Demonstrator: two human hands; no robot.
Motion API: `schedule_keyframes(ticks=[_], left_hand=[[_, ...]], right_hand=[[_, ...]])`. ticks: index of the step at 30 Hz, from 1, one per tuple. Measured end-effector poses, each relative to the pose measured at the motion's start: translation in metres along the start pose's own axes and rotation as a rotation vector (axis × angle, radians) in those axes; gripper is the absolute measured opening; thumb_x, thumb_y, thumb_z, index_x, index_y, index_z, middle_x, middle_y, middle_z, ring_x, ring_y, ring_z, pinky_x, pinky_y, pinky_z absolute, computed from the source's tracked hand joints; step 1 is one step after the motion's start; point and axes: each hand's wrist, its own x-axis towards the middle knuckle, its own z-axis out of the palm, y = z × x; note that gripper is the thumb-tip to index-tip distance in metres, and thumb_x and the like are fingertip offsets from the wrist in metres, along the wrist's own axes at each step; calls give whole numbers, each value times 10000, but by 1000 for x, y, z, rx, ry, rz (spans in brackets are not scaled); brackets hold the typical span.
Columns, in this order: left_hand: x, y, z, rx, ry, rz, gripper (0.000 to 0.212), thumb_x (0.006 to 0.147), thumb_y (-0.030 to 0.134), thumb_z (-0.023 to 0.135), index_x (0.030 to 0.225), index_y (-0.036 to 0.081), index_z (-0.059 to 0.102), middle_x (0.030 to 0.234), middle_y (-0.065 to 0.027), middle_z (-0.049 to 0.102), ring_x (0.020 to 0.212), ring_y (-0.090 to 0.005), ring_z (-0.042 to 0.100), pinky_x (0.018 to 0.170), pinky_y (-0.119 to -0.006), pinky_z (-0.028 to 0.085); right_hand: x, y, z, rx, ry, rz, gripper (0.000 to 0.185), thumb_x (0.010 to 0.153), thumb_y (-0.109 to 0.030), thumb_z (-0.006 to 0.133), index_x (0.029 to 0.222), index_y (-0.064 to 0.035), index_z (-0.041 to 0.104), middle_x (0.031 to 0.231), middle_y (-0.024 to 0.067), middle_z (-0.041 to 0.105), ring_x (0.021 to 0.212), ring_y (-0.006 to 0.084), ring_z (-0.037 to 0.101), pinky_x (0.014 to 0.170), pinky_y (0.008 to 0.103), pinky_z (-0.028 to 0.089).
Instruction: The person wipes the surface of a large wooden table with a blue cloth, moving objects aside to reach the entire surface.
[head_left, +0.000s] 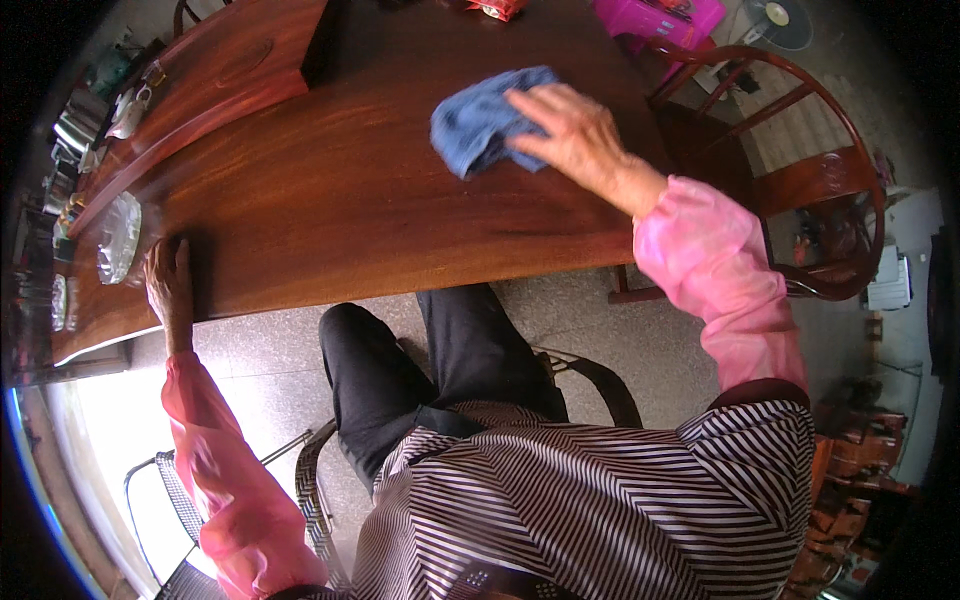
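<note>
A blue cloth (480, 124) lies bunched on the dark, polished wooden table (375, 210). My right hand (574, 135), slightly blurred, holds it from the right with the fingers spread over its folds. At the table's front left, my left hand (169, 281) rests on the wood near the edge, its thumb apart from the fingers and nothing in it. Just left of that hand stands a clear glass dish (120, 240). Pink sleeve covers (720, 277) wrap both my forearms.
A raised wooden section (225, 82) occupies the table's far left, with a white teapot (129, 112) and metal pots (81, 124) beyond. A red packet (499, 7) lies at the far edge. Right of the table are a wooden armchair (817, 180) and a magenta plastic object (667, 26).
</note>
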Motion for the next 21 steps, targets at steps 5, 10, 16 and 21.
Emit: schedule_keyframes(ticks=[5, 10, 16, 21], left_hand=[[2, 7, -3, -12, 13, 25, 328, 973, 268, 521, 1140, -2, 604, 1147, -175, 613, 1087, -348, 551, 968, -427, 405], [0, 11, -8, 9, -8, 10, 309, 970, 250, 522, 1144, 8, 602, 1158, -167, 605, 1086, -348, 551, 959, -429, 406], [-8, 20, -16, -89, 26, -35, 302, 960, 244, 533, 1142, 14, 604, 1162, -161, 601, 1123, -331, 534, 986, -414, 396], [-4, 37, -23, -60, 3, -51, 316, 951, 258, 547, 1135, 8, 608, 1163, -158, 605, 1120, -328, 535, 974, -403, 399]], right_hand=[[7, 115, 14, -302, 58, 275, 548, 884, -488, 618, 1247, -78, 603, 1172, 144, 639, 1085, 315, 606, 914, 417, 495], [23, 177, 23, -409, 31, 358, 610, 876, -589, 563, 1240, -103, 616, 1214, 160, 630, 1137, 335, 584, 949, 435, 470], [36, 205, 34, -437, 34, 447, 667, 865, -656, 518, 1261, -126, 607, 1208, 168, 622, 1127, 359, 580, 938, 459, 468], [29, 226, 30, -411, 31, 577, 754, 843, -721, 479, 1306, -134, 578, 1205, 181, 620, 1126, 385, 583, 941, 479, 456]])
